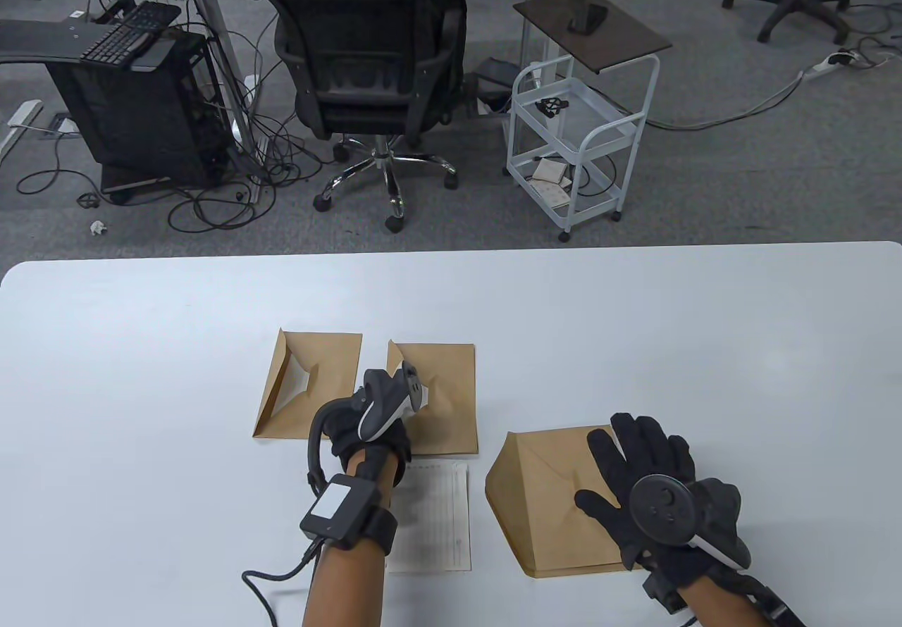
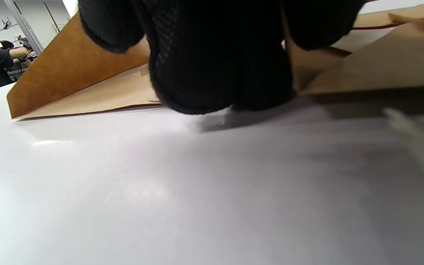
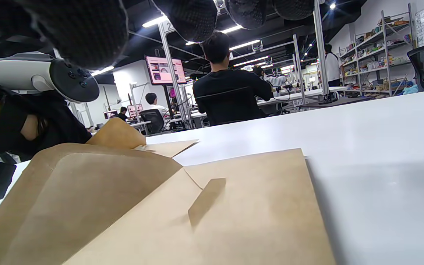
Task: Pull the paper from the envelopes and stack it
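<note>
On the white table (image 1: 141, 345), three brown paper envelopes are laid. The middle envelope (image 1: 451, 387) is gripped by the left hand (image 1: 377, 416); the nearest envelope (image 1: 550, 507) is pressed under the spread right hand (image 1: 648, 479). A printed white sheet (image 1: 437, 514) lies between them.

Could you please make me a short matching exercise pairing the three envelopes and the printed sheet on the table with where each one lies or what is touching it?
Things:
1. left envelope
2. middle envelope
3. right envelope
4. printed sheet

Places or states:
A. under the spread right hand
B. flat on the table, nearest the person, beside the left forearm
C. untouched, its flap open, farthest to the left
D. under the left hand

Pairs: 1-C, 2-D, 3-A, 4-B
</note>
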### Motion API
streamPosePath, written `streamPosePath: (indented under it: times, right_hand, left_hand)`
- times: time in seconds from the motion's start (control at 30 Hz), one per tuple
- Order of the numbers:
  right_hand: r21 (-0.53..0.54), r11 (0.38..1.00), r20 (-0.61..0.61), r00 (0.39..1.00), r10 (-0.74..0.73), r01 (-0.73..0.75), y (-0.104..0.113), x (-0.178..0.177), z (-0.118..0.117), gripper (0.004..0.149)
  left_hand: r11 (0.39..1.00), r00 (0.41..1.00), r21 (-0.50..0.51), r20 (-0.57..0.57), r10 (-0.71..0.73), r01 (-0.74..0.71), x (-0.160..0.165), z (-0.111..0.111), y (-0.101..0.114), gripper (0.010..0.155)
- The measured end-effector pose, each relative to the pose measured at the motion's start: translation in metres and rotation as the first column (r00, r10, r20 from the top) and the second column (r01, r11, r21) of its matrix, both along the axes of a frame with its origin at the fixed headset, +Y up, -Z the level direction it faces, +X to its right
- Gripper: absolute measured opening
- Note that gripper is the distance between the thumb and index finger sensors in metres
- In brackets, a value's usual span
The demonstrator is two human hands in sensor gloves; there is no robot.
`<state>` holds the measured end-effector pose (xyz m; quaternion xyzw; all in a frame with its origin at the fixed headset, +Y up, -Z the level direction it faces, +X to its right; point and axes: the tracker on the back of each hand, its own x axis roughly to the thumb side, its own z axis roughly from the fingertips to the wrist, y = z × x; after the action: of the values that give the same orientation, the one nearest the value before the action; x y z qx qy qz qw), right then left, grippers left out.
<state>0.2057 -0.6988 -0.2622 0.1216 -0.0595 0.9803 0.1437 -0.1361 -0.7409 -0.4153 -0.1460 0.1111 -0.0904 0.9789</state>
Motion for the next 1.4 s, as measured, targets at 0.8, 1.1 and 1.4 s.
streamPosePath:
  times: [0.8, 1.1, 1.4]
  right_hand:
    - [-0.007, 1.0, 0.001, 1.0, 0.026, -0.026, -0.002, -0.003, 0.001, 0.074]
    - [-0.014, 0.999, -0.005, 0.999, -0.037, 0.037, -0.001, -0.005, 0.003, 0.076]
    - [-0.129, 0.908, -0.034, 0.913, -0.406, 0.399, -0.002, -0.005, 0.007, 0.086]
  left_hand:
    - [0.732, 0.761, 0.21, 0.154, 0.63, -0.648, -0.027, 0.045, 0.065, 0.055]
    - [0.515, 0.52, 0.097, 0.292, 0.803, -0.851, -0.026, 0.085, 0.072, 0.054]
    - [0.283, 0.245, -0.088, 0.3, 0.922, -0.955, -0.009, 0.118, 0.043, 0.053]
